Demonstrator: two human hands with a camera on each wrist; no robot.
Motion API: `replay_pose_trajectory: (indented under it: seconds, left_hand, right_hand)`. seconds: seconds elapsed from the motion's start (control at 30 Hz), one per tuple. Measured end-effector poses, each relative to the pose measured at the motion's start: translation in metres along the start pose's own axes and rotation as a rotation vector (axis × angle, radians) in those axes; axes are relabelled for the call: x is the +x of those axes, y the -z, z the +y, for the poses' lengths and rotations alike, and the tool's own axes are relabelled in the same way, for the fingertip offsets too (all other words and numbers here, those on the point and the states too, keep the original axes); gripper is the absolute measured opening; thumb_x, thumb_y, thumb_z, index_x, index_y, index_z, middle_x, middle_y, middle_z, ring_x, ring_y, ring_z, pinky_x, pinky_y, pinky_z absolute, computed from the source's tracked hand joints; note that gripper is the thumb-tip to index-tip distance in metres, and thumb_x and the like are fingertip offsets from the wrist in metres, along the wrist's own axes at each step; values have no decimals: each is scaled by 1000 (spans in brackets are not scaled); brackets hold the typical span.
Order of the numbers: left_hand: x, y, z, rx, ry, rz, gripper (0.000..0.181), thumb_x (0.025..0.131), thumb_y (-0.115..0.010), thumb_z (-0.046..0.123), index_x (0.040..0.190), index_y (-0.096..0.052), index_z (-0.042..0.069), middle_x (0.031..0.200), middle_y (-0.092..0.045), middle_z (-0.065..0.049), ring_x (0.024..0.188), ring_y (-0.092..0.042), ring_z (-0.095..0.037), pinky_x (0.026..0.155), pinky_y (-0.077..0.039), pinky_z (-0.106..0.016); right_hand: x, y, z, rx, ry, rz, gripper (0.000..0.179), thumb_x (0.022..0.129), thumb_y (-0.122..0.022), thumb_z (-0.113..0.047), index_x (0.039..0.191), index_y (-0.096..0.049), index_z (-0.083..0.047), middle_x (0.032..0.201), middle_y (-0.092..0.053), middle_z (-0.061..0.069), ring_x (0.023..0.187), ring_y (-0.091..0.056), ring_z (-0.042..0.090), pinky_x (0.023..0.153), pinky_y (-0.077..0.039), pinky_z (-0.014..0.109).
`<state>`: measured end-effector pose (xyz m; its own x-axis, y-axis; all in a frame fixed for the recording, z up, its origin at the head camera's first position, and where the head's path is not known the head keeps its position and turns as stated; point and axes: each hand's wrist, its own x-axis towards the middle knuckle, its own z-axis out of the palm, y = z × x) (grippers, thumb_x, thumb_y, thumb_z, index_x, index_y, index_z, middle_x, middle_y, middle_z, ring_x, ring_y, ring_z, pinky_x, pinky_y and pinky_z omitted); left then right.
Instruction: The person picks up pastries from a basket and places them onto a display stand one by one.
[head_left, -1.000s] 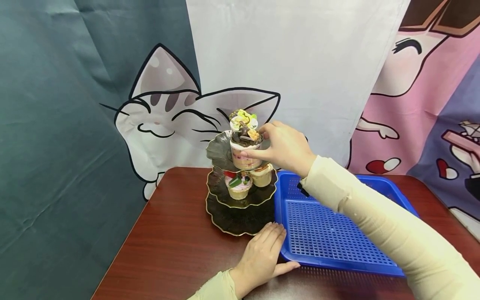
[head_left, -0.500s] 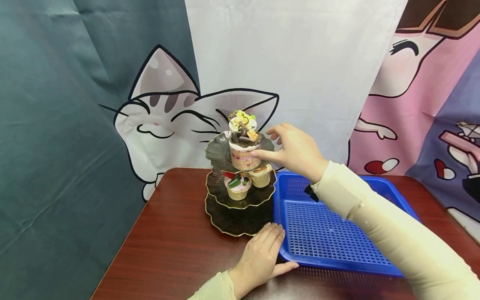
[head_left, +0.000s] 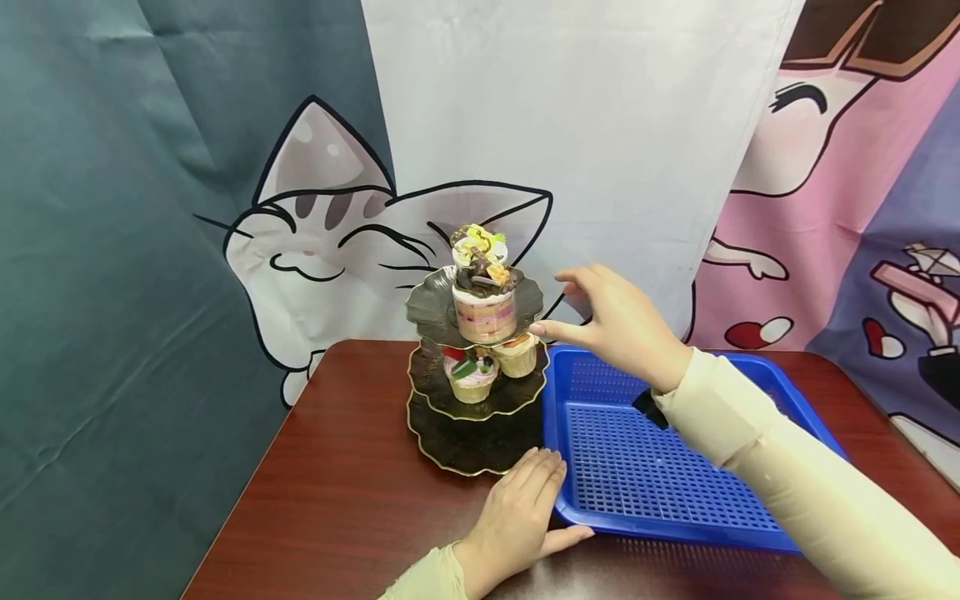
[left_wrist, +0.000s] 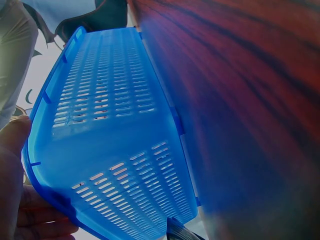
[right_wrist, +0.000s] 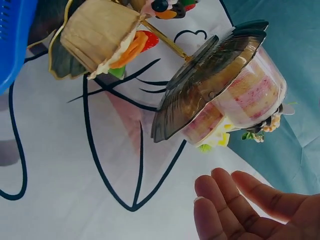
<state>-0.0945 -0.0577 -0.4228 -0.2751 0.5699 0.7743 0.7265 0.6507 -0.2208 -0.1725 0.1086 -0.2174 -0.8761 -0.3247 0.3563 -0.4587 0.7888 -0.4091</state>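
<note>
A layered dessert cup [head_left: 485,317] with a dark chocolate topping stands on the top plate of a three-tier stand [head_left: 431,304]. Behind it is another dessert cup [head_left: 478,242] with a yellow and white topping. My right hand [head_left: 618,321] hovers to the right of the top plate, apart from the cups, its fingers loosely bent around nothing. In the right wrist view the fingers [right_wrist: 250,210] are likewise free of any object. My left hand [head_left: 517,517] rests at the near left corner of a blue plastic basket [head_left: 675,529], fingers fairly straight and touching its rim.
On the middle tier sit a pink-topped cupcake [head_left: 471,379] and a cream-coloured cupcake [head_left: 517,357]. The bottom plate [head_left: 468,442] lies close to the basket's left side. A printed curtain [head_left: 600,108] hangs behind the reddish-brown table [head_left: 330,483].
My right hand has let go of the chocolate-topped dessert cup and drawn back to the right. The cup stays on the top plate. My left hand keeps its place at the basket.
</note>
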Motion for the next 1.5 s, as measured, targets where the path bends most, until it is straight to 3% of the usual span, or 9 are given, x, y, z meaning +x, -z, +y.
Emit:
replay_pose_trajectory:
  seconds: [0.2,0.63,0.87,1.1,1.5]
  left_hand:
    - [0,0,0,-5,-1,5,69,76,-67,63,108,-68,2,107,-70,-9,103,-67,-22,98,-52,-34]
    - [-2,1,-1,-14,3,-12,69,76,-68,62,110,-68,2,107,-70,-10,104,-67,-23,99,-52,-34]
    - [-1,2,-1,-22,7,-21,69,75,-69,62,110,-67,2,108,-70,-10,104,-67,-22,99,-52,-34]
    - [0,1,0,-23,0,-6,70,74,-71,61,110,-66,1,107,-69,-10,103,-67,-22,98,-52,-35]
    - [1,2,0,-18,8,-33,69,75,-69,62,110,-67,2,108,-69,-9,104,-67,-22,99,-52,-35]
  right_hand:
    - [-14,2,7,-3,19,12,69,80,-69,-56,128,-55,-9,111,-61,10,105,-58,26,91,-48,46]
    - [-53,-7,26,11,-19,-75,72,85,-64,-55,136,-50,-6,128,-56,14,119,-55,32,98,-46,55]
    - [-73,-12,38,-20,-13,-68,72,85,-63,-55,137,-50,-7,132,-55,14,123,-52,33,102,-43,56]
    - [-97,-12,50,-33,-19,-67,72,84,-66,-53,136,-50,-6,132,-54,16,122,-51,36,100,-43,58]
    - [-144,-18,73,-74,-21,-85,75,79,-71,-53,136,-50,-8,131,-53,16,118,-53,38,90,-48,63]
